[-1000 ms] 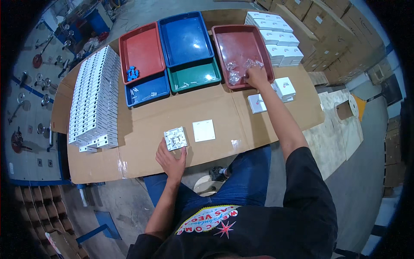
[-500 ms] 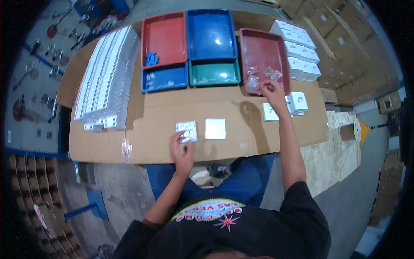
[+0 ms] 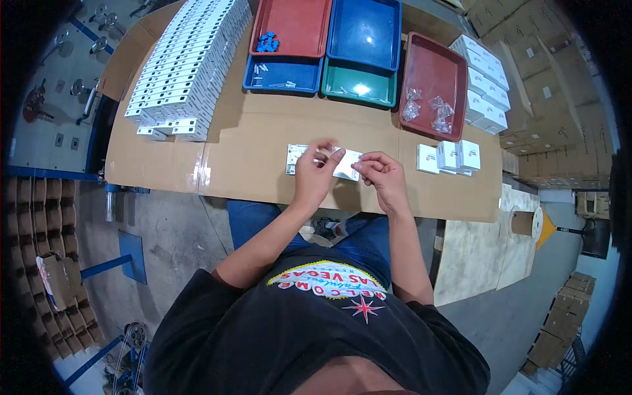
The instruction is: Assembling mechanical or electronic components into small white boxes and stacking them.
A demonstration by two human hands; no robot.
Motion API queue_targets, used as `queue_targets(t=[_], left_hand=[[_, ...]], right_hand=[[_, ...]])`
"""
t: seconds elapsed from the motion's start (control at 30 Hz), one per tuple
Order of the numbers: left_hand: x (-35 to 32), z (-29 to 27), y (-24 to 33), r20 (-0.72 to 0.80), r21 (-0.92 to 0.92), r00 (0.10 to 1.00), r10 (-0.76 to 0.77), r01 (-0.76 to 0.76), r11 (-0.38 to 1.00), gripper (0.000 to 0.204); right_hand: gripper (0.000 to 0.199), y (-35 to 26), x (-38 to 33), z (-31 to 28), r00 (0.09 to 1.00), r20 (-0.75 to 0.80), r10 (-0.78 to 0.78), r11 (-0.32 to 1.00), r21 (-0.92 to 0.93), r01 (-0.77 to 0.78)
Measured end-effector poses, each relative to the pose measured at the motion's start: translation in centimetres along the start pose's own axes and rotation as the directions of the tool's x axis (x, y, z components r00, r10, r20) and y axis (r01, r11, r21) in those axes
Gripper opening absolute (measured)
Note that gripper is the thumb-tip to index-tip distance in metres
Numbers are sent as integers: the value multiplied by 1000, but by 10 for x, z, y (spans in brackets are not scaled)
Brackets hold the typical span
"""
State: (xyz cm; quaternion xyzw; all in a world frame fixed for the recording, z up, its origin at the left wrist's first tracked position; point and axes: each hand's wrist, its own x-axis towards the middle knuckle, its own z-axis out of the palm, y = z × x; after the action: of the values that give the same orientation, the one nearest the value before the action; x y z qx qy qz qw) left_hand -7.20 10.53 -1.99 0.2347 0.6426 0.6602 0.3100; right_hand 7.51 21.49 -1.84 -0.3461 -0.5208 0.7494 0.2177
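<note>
A flat white square plate [image 3: 347, 164] lies on the cardboard-covered table in front of me. Over its left side is my left hand [image 3: 312, 176], thumb and forefinger apart, the forefinger smeared by motion. My right hand [image 3: 386, 180] is closed in a pinch at the plate's right edge; whatever sits between the fingertips is too small to make out. Partly behind my left hand lies a second square white piece [image 3: 293, 158] with small details on its face. To the back right, clear plastic bags [image 3: 441, 115] with small contents lie in a dark red tray [image 3: 434, 62].
A long stack of white units [image 3: 187, 69] stands at left. Red [image 3: 289, 26], blue [image 3: 364, 33], small blue [image 3: 283, 74] and green [image 3: 359, 82] trays sit at the back, some with small parts. White boxes [image 3: 449, 157] stand at right, more boxes [image 3: 484, 85] behind.
My right hand has left the dark red tray and come back to the white plate. The left hand has moved right, from the detailed piece toward the plate. The view has shifted.
</note>
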Motion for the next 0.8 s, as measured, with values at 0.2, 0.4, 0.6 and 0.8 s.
queue_targets(t=[0.2,0.4,0.6,0.8], left_hand=[[-13,-20,9,129,437,760,637,-620,651,24],[-9,-17,8,276,310,896,347,-425,850,15],[-8,-14,3,262,347,938,227,-312,885,14],[2,-21,-16,319,559,808,495,-582,590,39]], right_hand=[[15,-11,-10,24,995,-95,-40,999,14,41],[12,-8,-13,27,989,-142,-46,999,2,47],[13,8,-13,20,985,-174,-19,984,-178,-13],[17,1,-13,33,980,-39,-194,785,-605,132]])
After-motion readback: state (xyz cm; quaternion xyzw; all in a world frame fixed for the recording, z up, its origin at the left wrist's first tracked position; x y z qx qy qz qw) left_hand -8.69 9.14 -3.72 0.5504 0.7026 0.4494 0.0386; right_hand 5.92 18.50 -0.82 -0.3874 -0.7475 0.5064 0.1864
